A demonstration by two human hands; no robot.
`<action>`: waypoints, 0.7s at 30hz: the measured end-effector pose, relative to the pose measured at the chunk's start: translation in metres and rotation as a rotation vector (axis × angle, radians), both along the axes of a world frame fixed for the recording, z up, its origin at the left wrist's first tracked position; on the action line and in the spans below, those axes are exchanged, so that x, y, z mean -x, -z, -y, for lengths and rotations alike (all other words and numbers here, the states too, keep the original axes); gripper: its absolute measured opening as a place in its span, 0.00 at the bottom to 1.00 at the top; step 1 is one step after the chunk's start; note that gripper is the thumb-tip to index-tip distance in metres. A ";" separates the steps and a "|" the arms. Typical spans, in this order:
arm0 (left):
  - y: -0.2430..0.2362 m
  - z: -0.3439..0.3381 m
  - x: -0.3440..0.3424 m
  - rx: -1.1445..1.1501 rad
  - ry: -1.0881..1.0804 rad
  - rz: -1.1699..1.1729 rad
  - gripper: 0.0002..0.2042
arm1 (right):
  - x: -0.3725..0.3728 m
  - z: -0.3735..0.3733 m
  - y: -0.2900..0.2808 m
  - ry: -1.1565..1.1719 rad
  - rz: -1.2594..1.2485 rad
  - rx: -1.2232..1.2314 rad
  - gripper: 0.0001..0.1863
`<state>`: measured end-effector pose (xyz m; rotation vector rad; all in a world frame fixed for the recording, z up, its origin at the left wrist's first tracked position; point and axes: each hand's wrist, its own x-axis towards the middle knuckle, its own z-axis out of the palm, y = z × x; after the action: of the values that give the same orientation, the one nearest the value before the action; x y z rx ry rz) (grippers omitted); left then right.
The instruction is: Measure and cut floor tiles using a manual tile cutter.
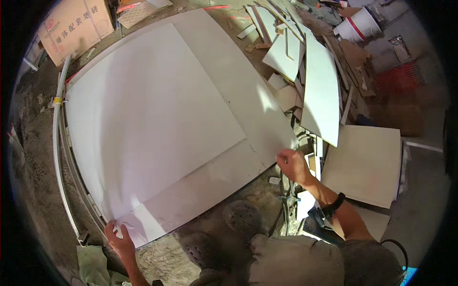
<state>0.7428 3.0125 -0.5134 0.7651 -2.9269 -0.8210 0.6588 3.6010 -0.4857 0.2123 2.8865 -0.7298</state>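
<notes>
- The left hand (120, 240) grips the near left corner of the big tile (229, 119). Its fingers curl over the edge there.
- The right hand (292, 164) grips the near right corner of the same tile. Its fingers pinch the edge.
- A black band (335, 204) sits on the right wrist.
- The big tile lies flat on the floor, right in front of the person. A white tile (148, 114) lies flat on top of it, and covers most of it.
- The big tile looks thin, wide and stiff. It is likely heavy, and it could crack if it bends or drops. The smooth top looks slippery, so the white tile may slide if the big one tips.
- Holding two far-apart corners, as both hands do, looks like the best way to keep it level.
- Two grey shoes (224, 233) stand just below the near edge.
- A metal rail (59, 157) runs along the left side.
- Cut tile bits (291, 52) lie in a heap to the upper right. A beige tile (365, 162) lies to the right.
- A box (76, 26) sits at the upper left, and a white bucket (360, 24) at the upper right.
</notes>
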 end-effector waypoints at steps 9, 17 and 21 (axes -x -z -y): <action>0.016 -0.008 0.003 0.083 -0.203 0.066 0.23 | -0.162 -0.043 0.052 -0.262 0.425 -0.165 0.16; 0.010 -0.032 0.008 0.109 -0.302 -0.039 0.19 | -0.029 -0.008 0.013 0.026 -0.017 0.075 0.09; 0.016 -0.017 0.021 0.117 -0.394 -0.104 0.23 | 0.065 0.014 0.024 0.028 -0.204 0.163 0.10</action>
<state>0.7215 3.0291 -0.5294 1.1929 -2.5763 -0.6261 0.5935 3.5867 -0.5102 0.1671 2.9964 -1.0438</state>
